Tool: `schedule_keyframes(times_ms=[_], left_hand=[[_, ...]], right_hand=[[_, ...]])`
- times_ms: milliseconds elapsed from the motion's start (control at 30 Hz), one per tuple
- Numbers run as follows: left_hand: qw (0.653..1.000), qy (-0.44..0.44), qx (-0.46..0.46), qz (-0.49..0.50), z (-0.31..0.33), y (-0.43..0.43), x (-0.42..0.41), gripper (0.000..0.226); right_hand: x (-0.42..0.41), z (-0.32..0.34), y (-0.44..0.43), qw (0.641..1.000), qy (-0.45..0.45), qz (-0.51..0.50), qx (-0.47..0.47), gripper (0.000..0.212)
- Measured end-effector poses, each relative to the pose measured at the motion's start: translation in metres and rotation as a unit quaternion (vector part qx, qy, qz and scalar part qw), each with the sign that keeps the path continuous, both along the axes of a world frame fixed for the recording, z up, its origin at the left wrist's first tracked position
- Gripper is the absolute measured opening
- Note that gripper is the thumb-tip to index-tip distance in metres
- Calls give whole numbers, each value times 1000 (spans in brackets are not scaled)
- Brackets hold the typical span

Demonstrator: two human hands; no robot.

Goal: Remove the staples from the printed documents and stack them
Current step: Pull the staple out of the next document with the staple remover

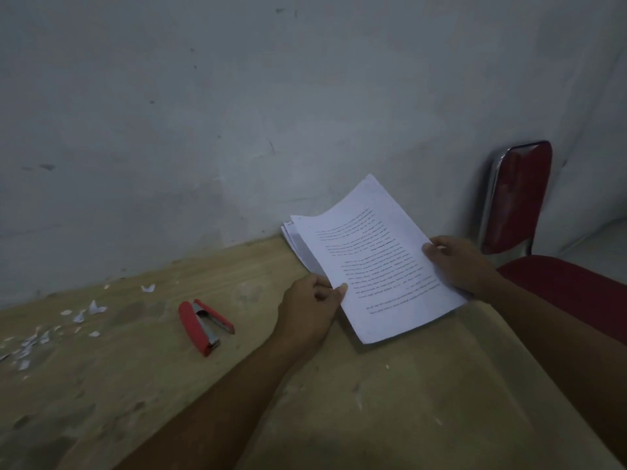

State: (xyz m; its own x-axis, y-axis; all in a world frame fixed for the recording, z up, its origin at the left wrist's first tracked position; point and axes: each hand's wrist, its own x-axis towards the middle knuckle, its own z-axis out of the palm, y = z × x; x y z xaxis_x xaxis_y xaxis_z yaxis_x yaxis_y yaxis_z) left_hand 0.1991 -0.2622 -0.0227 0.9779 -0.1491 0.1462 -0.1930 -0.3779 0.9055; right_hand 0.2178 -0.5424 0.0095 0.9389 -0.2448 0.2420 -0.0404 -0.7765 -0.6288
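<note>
Worn wooden table (390,401) by a grey wall: my left hand (310,310) and right hand (458,262) both pinch a printed document (380,266).

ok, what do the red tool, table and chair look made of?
Red tool: likely matte red plastic shell, grey shiny metal inside.
Table: wood or wood-look laminate, dull, grain lines, scuffed.
Chair: red pad, probably vinyl by its sheen; frame looks chromed metal tube.

The print on the top sheet (376,266) is too small and blurred for me to read. That sheet covers most of the pile (297,240) beneath and the fingers of my right hand (458,262). The right edge cuts off the seat of the chair (576,290), the left edge some paper scraps (26,347).
</note>
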Motion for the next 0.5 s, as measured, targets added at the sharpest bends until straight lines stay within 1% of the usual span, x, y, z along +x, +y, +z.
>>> schedule_keyframes(times_ms=[133,233,333,400,467,500], left_hand=[[999,-8,36,36,-7,-14,22,26],[998,-27,33,36,-12,-23,28,26],[996,-52,57,54,-19,-27,29,23],[994,-55,59,71,-23,-28,30,24],[992,-64,74,83,-26,-28,27,37],[990,-78,88,83,-27,-27,26,39]], right_hand=[[27,-5,-10,998,4,-10,-64,30],[40,-10,-10,997,2,-9,-78,31],[52,-15,-9,995,10,-10,-99,37],[57,-17,-9,994,42,-6,-105,44],[58,-18,-11,987,101,11,-122,57],[56,-17,-12,982,131,25,-132,65]])
